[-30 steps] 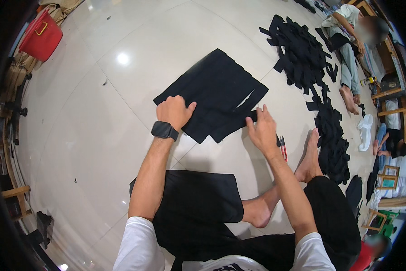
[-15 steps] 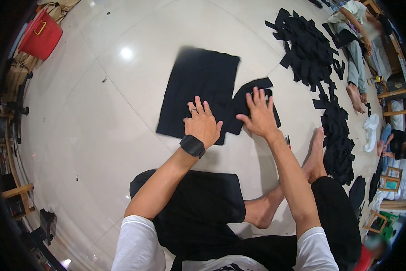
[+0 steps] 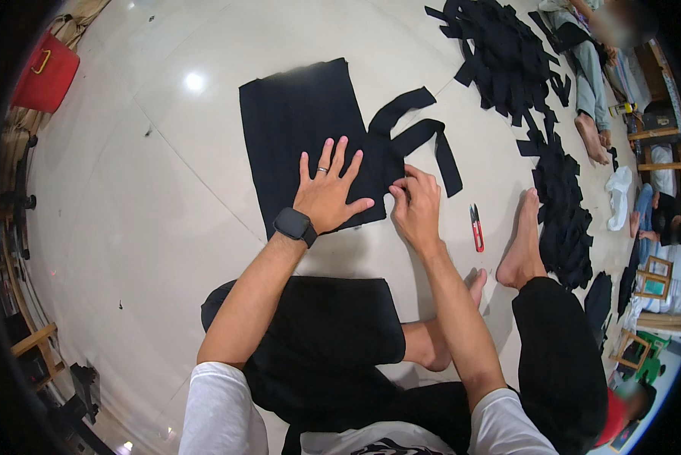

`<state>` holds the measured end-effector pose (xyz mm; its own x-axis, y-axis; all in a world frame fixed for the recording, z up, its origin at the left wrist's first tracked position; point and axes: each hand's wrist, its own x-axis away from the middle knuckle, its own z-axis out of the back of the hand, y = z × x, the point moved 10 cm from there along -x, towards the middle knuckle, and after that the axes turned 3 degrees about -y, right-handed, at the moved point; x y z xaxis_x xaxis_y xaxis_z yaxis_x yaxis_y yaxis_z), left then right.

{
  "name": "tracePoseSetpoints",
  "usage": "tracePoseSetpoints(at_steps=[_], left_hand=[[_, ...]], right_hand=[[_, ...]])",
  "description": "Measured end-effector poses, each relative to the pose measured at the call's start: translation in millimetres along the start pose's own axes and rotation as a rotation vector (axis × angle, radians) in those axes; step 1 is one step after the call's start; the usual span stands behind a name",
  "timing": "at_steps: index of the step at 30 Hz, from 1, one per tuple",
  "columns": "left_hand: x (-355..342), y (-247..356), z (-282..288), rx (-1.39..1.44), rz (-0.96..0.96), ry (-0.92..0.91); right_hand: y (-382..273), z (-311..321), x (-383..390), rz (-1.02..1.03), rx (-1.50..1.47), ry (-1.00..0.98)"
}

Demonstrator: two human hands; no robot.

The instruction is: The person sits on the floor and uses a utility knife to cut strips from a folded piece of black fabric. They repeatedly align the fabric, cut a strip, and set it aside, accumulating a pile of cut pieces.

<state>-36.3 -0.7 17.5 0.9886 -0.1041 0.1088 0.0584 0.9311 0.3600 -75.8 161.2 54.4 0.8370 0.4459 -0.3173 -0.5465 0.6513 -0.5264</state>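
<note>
Black cloth panel [image 3: 299, 114] lies flat on the floor [image 3: 181, 174], left of the red-handled snips [image 3: 477, 233]. Left hand [image 3: 327, 195] flat on it, fingers spread; right hand [image 3: 417, 203] curled at its near-right edge, can't tell if pinching. Risk: a right-side tug with light left pressure could skid or crease it on glossy floor; strips [image 3: 447, 161] could snarl. Long axis near-far, far end leaning left; strips head far right, one bending back near.

This looks like a cloth workshop on a tiled floor [image 3: 166, 243]: black fabric [image 3: 299, 114] lies under the left grip [image 3: 329, 199], red snips [image 3: 477, 233] right of the right grip [image 3: 419, 208], heaped black strips [image 3: 505, 68] beyond, another person [image 3: 591, 83] farther right.
</note>
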Motion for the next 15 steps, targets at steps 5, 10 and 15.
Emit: tracePoseSetpoints(at_steps=[5,10,15], left_hand=[[-1,-4,-4,-0.032,0.022,0.007],[-1,-3,-3,-0.040,0.029,0.019],[5,0,-1,-0.026,0.073,0.035]], right_hand=[[4,-3,-5,0.054,0.033,0.003],[12,-4,-5,0.108,0.031,-0.025],[11,-2,-4,0.060,0.103,-0.085]])
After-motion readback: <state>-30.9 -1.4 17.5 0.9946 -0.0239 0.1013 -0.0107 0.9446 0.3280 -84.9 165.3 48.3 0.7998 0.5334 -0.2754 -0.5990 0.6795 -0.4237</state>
